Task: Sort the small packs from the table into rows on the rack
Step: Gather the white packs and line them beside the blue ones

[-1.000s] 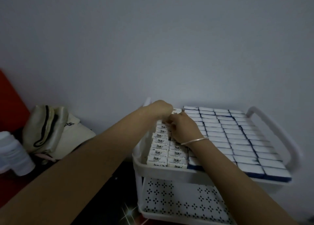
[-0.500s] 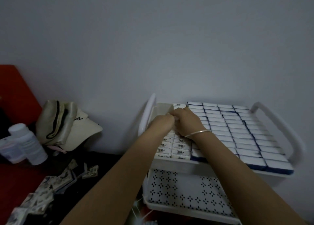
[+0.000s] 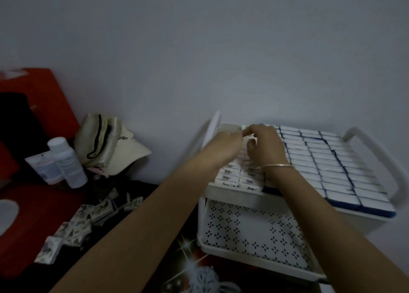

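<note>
Grey wall (image 3: 199,49) behind, dark table (image 3: 97,195) at left, white rack (image 3: 234,194) at right. Its top tray is nearly full of rows (image 3: 321,166) of packs lying long side across. Loose packs (image 3: 88,215) sit on the table, well left of the rack and nearer the left hand (image 3: 223,146). Both hands meet over the tray's far-left corner, where the left and the right hand (image 3: 265,146) seem to pinch one pack (image 3: 251,138) between them. It is blurred, and the last gap looks to lie just beyond and left of it.
</note>
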The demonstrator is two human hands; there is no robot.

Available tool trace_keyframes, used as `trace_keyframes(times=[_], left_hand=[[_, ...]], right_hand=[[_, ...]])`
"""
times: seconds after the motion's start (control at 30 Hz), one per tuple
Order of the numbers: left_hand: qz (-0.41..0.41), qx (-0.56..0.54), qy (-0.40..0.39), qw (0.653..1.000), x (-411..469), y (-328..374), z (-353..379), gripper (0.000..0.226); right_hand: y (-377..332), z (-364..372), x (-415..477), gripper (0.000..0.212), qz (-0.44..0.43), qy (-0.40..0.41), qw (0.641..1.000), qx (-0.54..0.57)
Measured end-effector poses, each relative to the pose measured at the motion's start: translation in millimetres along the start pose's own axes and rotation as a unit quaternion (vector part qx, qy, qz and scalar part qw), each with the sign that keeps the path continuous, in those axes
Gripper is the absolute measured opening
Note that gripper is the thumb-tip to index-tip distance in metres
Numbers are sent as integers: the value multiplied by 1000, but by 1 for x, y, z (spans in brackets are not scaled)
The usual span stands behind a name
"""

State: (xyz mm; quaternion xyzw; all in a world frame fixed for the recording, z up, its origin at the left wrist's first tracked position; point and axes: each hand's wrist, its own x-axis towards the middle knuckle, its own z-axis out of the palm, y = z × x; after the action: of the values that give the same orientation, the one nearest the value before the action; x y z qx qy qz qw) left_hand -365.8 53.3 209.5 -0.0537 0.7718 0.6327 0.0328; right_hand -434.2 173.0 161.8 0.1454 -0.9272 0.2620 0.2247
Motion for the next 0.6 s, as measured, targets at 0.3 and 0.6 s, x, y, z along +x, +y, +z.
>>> trace_keyframes(times=[0.3,0.6], left_hand=[[101,-54,199,973,-85,-94,-105,25],[-170,95,288,938,-116,-315,-187,27]], right_hand=[[-111,3,-125,28,28,-246,905,346],[-129,183,-166,31,52,-481,858,171]])
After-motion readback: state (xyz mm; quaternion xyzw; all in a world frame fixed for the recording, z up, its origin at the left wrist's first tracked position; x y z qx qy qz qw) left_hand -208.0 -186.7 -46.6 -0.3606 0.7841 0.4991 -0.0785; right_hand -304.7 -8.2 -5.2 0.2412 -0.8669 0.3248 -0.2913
